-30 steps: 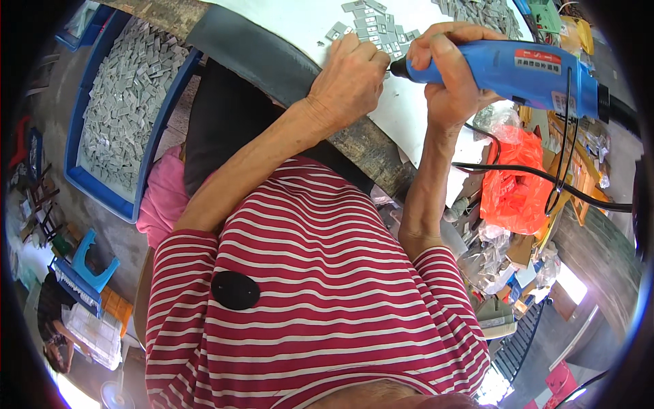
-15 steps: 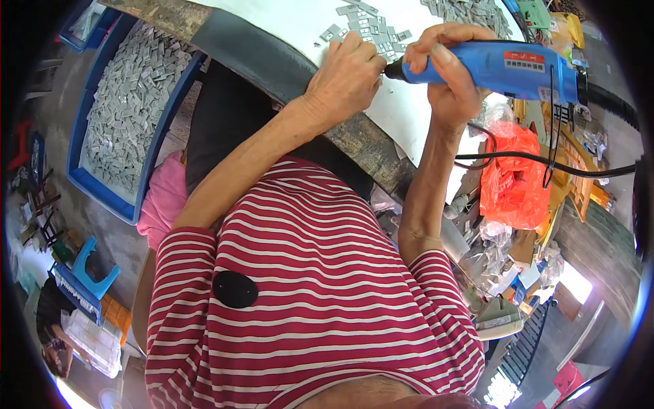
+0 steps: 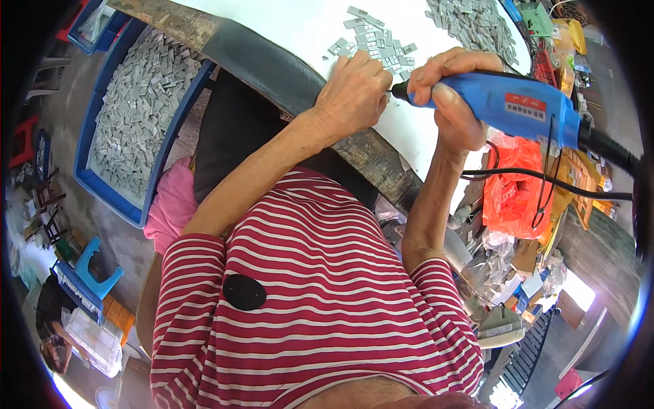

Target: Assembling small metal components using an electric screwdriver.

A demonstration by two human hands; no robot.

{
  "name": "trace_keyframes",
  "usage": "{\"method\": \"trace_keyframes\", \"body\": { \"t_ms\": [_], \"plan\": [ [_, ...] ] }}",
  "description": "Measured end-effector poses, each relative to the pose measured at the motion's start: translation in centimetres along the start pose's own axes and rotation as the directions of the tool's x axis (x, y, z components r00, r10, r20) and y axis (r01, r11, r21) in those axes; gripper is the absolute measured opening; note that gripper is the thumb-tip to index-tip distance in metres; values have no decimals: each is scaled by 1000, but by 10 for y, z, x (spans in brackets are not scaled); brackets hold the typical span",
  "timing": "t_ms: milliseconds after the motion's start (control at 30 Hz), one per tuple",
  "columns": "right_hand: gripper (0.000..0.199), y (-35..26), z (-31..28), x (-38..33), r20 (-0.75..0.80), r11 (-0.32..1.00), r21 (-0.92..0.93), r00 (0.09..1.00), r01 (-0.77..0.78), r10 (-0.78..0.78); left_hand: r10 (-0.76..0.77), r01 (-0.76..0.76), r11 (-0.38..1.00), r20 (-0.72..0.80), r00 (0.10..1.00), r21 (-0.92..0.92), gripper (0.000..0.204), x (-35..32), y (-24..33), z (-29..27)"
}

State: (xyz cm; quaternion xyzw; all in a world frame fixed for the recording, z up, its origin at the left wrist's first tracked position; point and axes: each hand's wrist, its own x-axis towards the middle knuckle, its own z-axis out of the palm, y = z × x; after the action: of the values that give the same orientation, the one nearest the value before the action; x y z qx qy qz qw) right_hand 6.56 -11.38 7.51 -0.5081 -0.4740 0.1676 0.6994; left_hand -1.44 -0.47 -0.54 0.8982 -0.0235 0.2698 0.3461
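- The right hand [image 3: 449, 95] is clamped around the blue tool [image 3: 507, 102], its tip over the table's [image 3: 306, 31] near edge.
- The left hand [image 3: 351, 95], fingers curled together at the tip (what it pinches is hidden).
- Grey pieces [image 3: 375, 44] lie just beyond; a blue bin [image 3: 139, 112] sits below the table's left end.

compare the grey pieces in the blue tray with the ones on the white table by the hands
The pieces in the blue tray are heaped thickly, filling it, down by the floor. The pieces on the white table are few, lying flat in one layer near the left hand. Both lots are small, grey and rectangular.
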Motion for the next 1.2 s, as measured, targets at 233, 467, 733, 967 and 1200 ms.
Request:
{"method": "trace_keyframes", "body": {
  "t_ms": [233,467,733,967,1200],
  "plan": [
    [24,1,3,1,-89,998,46,995,-35,39,4,-3,1000,-9,1000,20,18,-2,1,-2],
    [31,-7,-5,3,85,994,-61,993,93,-88,-13,11,999,36,999,49,10,-1,2,-4],
    [25,-37,-33,5,-260,967,59,939,247,-224,83,-94,988,90,992,124,5,-2,1,-4],
    [16,-17,-30,1,-565,979,-133,800,152,-201,79,-91,992,124,989,86,13,-2,0,-5],
    [15,-4,-31,0,-604,968,-217,762,122,-232,82,-77,996,106,991,-49,15,-3,-1,-4]
  ]
}}
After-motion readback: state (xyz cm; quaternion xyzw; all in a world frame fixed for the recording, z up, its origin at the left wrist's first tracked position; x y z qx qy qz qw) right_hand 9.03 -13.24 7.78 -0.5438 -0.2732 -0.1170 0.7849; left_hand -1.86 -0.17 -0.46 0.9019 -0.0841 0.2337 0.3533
